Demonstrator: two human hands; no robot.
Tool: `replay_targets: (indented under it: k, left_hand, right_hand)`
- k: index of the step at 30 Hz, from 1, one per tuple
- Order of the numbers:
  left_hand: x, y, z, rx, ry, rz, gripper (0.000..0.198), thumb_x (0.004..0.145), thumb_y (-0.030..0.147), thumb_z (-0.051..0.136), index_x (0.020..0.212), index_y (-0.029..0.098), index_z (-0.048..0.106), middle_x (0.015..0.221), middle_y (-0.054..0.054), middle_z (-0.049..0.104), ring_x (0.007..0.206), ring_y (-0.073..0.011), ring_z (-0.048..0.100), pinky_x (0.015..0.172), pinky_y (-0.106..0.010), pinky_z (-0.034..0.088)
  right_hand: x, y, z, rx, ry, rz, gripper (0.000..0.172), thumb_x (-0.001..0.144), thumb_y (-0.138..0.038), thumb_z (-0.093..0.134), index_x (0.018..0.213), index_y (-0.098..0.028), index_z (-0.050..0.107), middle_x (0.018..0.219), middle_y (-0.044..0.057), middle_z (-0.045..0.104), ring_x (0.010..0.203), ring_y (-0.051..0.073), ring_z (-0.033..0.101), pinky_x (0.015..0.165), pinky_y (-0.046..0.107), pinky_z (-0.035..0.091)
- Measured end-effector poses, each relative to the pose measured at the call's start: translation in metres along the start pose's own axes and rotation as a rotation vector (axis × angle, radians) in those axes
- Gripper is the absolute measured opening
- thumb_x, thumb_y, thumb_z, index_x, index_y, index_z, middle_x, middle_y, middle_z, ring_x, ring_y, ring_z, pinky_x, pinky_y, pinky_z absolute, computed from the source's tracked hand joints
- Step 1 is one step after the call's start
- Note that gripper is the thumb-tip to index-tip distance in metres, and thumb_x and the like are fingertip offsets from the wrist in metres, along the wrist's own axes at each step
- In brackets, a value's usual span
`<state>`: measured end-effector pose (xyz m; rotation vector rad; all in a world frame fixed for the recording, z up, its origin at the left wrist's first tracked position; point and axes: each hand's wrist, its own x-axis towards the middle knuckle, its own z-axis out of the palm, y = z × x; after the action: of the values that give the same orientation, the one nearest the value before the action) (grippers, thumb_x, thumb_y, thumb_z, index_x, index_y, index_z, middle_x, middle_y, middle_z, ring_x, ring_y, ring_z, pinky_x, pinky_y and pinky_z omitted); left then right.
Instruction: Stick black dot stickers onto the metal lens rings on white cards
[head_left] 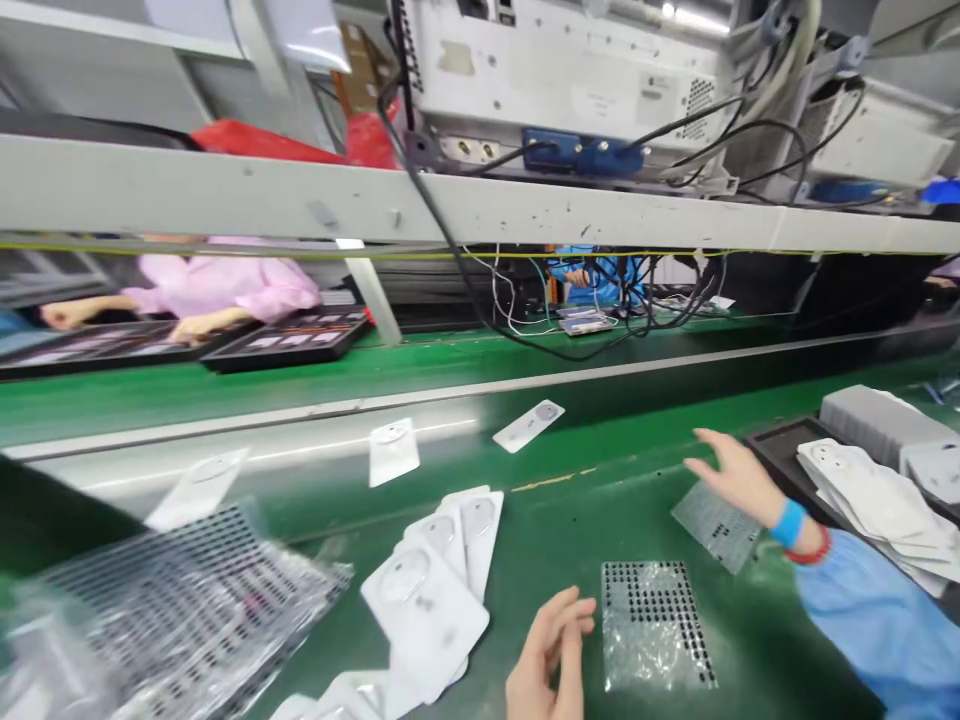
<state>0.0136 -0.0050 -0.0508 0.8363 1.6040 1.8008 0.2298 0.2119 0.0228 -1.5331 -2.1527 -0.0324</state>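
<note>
Key sheet: clear film with black dots, lying flat on the green bench, just right of the left hand. Left is clearly the nearer hand; its fingertips are pointing away from the wearer, stopping just short of the film's left edge. Film is nearly square: looking a bit longer fore-and-aft, but the wide view is making that unsure. Remaining dots are running across the far rows and down the right side, so the near-left part is sitting bare.

Left fingers are curling in toward the thumb; can't tell if anything small is pinched. Right hand is farther out, to the far right of that film, fingers spread, nothing visible in it. It's hanging over or touching a second dotted sheet, can't tell which. White panels are piling up left of the left hand.
</note>
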Motion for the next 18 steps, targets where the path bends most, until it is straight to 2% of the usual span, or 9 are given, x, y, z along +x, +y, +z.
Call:
replay_targets:
  k: [2, 4, 6, 7, 9, 13, 16, 18]
  left_hand:
    - [0.001, -0.002, -0.002, 0.003, 0.004, -0.002, 0.046, 0.081, 0.061, 0.06, 0.096, 0.018, 0.069, 0.085, -0.009, 0.076, 0.069, -0.0195, 0.069, 0.072, -0.029, 0.058]
    - [0.003, -0.006, -0.004, 0.006, 0.017, -0.006, 0.045, 0.082, 0.06, 0.059, 0.096, 0.018, 0.069, 0.084, -0.009, 0.076, 0.069, -0.0191, 0.069, 0.071, -0.029, 0.058]
    - [0.005, -0.01, -0.005, -0.001, 0.025, -0.008, 0.045, 0.083, 0.059, 0.058, 0.095, 0.018, 0.069, 0.083, -0.009, 0.076, 0.068, -0.0185, 0.068, 0.07, -0.028, 0.057]
    - [0.006, -0.012, -0.005, -0.006, 0.029, -0.009, 0.044, 0.083, 0.059, 0.057, 0.095, 0.018, 0.069, 0.082, -0.009, 0.076, 0.067, -0.0183, 0.068, 0.07, -0.028, 0.057]
    - [0.008, -0.014, -0.004, -0.015, 0.04, -0.014, 0.043, 0.084, 0.058, 0.057, 0.093, 0.017, 0.069, 0.08, -0.009, 0.075, 0.066, -0.018, 0.067, 0.069, -0.028, 0.057]
    - [0.008, -0.015, -0.001, -0.017, 0.057, -0.019, 0.039, 0.087, 0.054, 0.053, 0.093, 0.018, 0.069, 0.078, -0.008, 0.075, 0.064, -0.0178, 0.067, 0.066, -0.027, 0.056]
    - [0.005, -0.01, 0.0, -0.005, 0.038, -0.017, 0.036, 0.089, 0.05, 0.051, 0.093, 0.019, 0.069, 0.079, -0.008, 0.075, 0.066, -0.0182, 0.068, 0.068, -0.028, 0.055]
    - [0.005, -0.006, -0.003, -0.001, 0.036, -0.033, 0.032, 0.089, 0.046, 0.052, 0.095, 0.02, 0.068, 0.083, -0.008, 0.075, 0.071, -0.019, 0.069, 0.072, -0.029, 0.055]
  right_hand:
    - [0.029, -0.074, 0.047, 0.116, -0.172, -0.116, 0.057, 0.083, -0.04, 0.068, 0.134, -0.017, 0.054, 0.128, 0.013, 0.063, 0.117, 0.023, 0.061, 0.1, 0.034, 0.047]
    - [0.061, -0.14, 0.089, 0.181, -0.306, -0.13, 0.062, 0.082, -0.045, 0.07, 0.134, -0.015, 0.054, 0.129, 0.014, 0.062, 0.117, 0.025, 0.06, 0.101, 0.037, 0.047]
    - [0.094, -0.185, 0.12, 0.197, -0.376, -0.06, 0.052, 0.09, -0.043, 0.063, 0.132, -0.016, 0.054, 0.133, 0.013, 0.058, 0.119, 0.027, 0.057, 0.102, 0.046, 0.045]
    - [0.109, -0.198, 0.131, 0.194, -0.393, -0.009, 0.047, 0.092, -0.041, 0.061, 0.131, -0.016, 0.053, 0.135, 0.012, 0.055, 0.121, 0.027, 0.055, 0.103, 0.05, 0.044]
    - [0.133, -0.211, 0.146, 0.178, -0.405, 0.093, 0.042, 0.094, -0.038, 0.059, 0.131, -0.017, 0.052, 0.138, 0.011, 0.05, 0.125, 0.028, 0.052, 0.104, 0.054, 0.042]
    - [0.163, -0.202, 0.159, 0.166, -0.423, 0.231, 0.041, 0.094, -0.035, 0.06, 0.13, -0.017, 0.053, 0.136, 0.011, 0.051, 0.121, 0.027, 0.054, 0.1, 0.051, 0.046]
    - [0.173, -0.193, 0.157, 0.205, -0.436, 0.271, 0.039, 0.093, -0.035, 0.061, 0.127, -0.017, 0.055, 0.132, 0.01, 0.054, 0.115, 0.025, 0.057, 0.096, 0.048, 0.05]
    - [0.175, -0.188, 0.148, 0.267, -0.423, 0.254, 0.037, 0.094, -0.035, 0.061, 0.125, -0.016, 0.056, 0.128, 0.01, 0.056, 0.111, 0.024, 0.06, 0.093, 0.046, 0.052]
